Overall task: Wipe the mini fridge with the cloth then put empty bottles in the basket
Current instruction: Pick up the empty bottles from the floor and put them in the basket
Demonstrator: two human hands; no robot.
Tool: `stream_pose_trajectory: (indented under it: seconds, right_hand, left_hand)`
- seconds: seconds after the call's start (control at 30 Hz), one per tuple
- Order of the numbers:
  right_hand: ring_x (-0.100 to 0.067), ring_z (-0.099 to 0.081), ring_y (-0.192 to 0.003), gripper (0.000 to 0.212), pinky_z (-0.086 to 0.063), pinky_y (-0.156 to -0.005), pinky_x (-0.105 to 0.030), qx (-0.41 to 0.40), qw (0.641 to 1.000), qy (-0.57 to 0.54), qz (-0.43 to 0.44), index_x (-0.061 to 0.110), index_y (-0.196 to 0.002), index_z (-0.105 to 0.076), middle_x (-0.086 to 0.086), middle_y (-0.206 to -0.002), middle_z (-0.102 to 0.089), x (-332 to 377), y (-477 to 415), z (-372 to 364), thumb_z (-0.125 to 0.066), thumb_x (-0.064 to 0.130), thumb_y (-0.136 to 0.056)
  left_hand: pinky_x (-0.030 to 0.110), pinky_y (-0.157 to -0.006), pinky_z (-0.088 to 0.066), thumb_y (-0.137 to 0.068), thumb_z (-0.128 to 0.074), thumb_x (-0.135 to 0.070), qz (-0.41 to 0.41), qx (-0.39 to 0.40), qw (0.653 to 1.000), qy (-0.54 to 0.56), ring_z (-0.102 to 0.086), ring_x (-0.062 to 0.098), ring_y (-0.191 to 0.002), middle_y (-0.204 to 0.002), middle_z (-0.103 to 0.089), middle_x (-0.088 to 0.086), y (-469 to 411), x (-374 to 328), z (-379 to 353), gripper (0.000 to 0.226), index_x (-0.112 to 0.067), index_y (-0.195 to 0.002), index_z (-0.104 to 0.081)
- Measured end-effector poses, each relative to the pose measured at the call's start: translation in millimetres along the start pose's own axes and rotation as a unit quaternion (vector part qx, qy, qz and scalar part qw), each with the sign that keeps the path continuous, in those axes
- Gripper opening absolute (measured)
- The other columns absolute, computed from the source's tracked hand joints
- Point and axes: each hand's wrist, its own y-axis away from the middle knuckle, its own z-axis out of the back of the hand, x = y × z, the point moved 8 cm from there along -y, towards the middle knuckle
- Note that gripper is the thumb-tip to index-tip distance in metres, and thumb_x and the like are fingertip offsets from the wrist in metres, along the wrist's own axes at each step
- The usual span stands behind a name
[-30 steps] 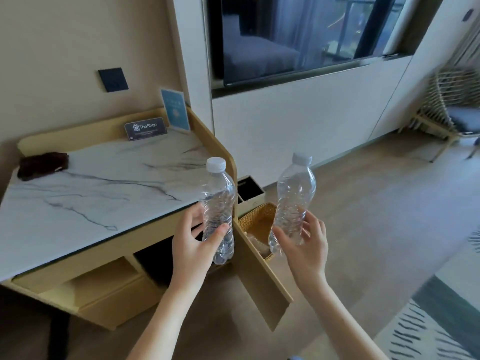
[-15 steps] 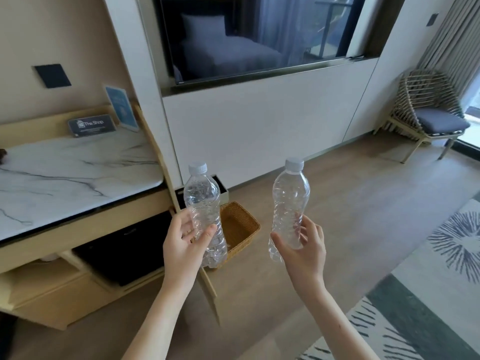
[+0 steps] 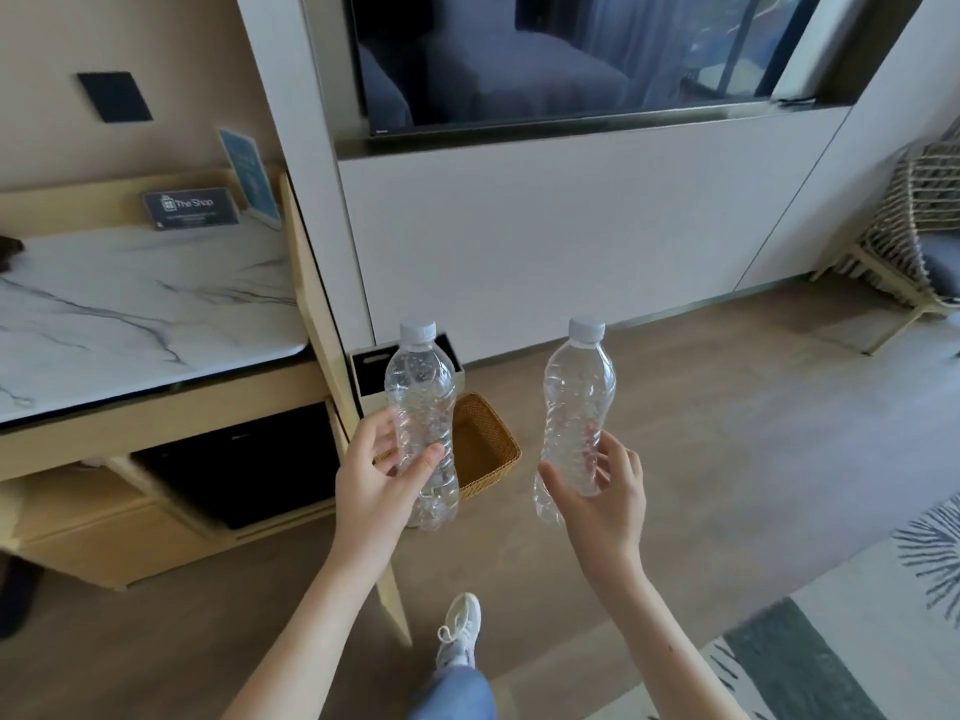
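Note:
My left hand (image 3: 371,488) grips a clear empty bottle (image 3: 418,392) with a white cap, held upright. My right hand (image 3: 602,504) holds a second clear empty bottle (image 3: 576,402), also upright. Between and behind the bottles, a woven brown basket (image 3: 485,444) stands on the wooden floor beside the cabinet's side panel; the left bottle covers part of it. The black mini fridge (image 3: 239,470) sits in the cabinet under the marble top. A dark brown cloth (image 3: 8,249) lies at the far left edge of the marble top, mostly cut off.
A small black bin (image 3: 371,363) stands behind the basket against the white wall. Two sign cards (image 3: 189,207) stand on the marble counter (image 3: 140,314). A woven chair (image 3: 914,236) is at the right. A patterned rug (image 3: 810,652) lies at lower right. My shoe (image 3: 460,628) is on the floor.
The view has swung right and then settled; the basket now shows in full between the two bottles. Both hands keep hold of their bottles, held a little further forward.

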Motion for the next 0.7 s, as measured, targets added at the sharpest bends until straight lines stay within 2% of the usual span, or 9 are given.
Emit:
stream_pose_trajectory:
  seconds: [0.13, 0.27, 0.4, 0.5, 0.6, 0.7]
  right_hand:
    - [0.0, -0.055, -0.104, 0.063, -0.041, -0.082, -0.009, 0.026, 1.0, 0.01, 0.0, 0.028, -0.128, -0.055, 0.011, -0.116, -0.05, -6, -67, -40, -0.086, 0.025, -0.073]
    - [-0.006, -0.056, -0.104, 0.064, -0.044, -0.087, -0.019, 0.036, 0.999, 0.03, 0.01, 0.025, -0.128, -0.055, 0.008, -0.116, -0.051, -1, -144, -82, -0.087, 0.025, -0.072]
    - [0.005, -0.054, -0.1, 0.063, -0.04, -0.076, -0.004, 0.056, 0.998, 0.034, 0.011, 0.026, -0.127, -0.055, 0.009, -0.115, -0.051, 14, -222, -125, -0.086, 0.025, -0.072]
    - [0.005, -0.053, -0.101, 0.064, -0.039, -0.077, -0.005, 0.073, 0.996, 0.041, 0.012, 0.025, -0.128, -0.055, 0.008, -0.117, -0.051, 19, -274, -157, -0.086, 0.025, -0.072]
    - [-0.001, -0.055, -0.102, 0.064, -0.04, -0.08, -0.009, 0.089, 0.995, 0.046, 0.008, 0.024, -0.128, -0.055, 0.008, -0.116, -0.052, 17, -317, -180, -0.086, 0.027, -0.072]
    - [0.001, -0.054, -0.102, 0.063, -0.04, -0.081, -0.009, 0.115, 0.992, 0.053, 0.004, 0.026, -0.127, -0.055, 0.009, -0.115, -0.051, 11, -358, -201, -0.086, 0.027, -0.072]
  left_hand:
    - [0.016, -0.092, -0.048, -0.079, -0.081, -0.025, 0.018, -0.029, 0.999, -0.006, -0.058, 0.001, -0.115, -0.124, -0.059, -0.018, -62, 27, -13, 0.05, -0.03, -0.122, -0.057]
    - [0.012, -0.091, -0.046, -0.079, -0.081, -0.025, 0.026, -0.032, 0.999, 0.001, -0.056, -0.008, -0.11, -0.121, -0.058, -0.02, -139, 40, -33, 0.048, -0.035, -0.119, -0.056]
    - [0.003, -0.084, -0.044, -0.08, -0.081, -0.028, 0.033, -0.036, 0.999, -0.009, -0.055, -0.014, -0.105, -0.116, -0.057, -0.031, -221, 39, -49, 0.048, -0.04, -0.118, -0.055]
    - [0.003, -0.082, -0.044, -0.079, -0.081, -0.031, 0.036, -0.031, 0.999, -0.016, -0.056, -0.015, -0.105, -0.111, -0.056, -0.043, -277, 40, -60, 0.048, -0.048, -0.113, -0.052]
    - [0.001, -0.08, -0.043, -0.079, -0.081, -0.029, 0.04, -0.043, 0.998, -0.025, -0.054, -0.018, -0.103, -0.115, -0.056, -0.034, -318, 44, -73, 0.049, -0.04, -0.118, -0.053]
    - [0.0, -0.079, -0.043, -0.08, -0.08, -0.026, 0.049, -0.06, 0.996, -0.037, -0.053, -0.02, -0.101, -0.119, -0.054, -0.029, -350, 54, -89, 0.051, -0.032, -0.122, -0.053]
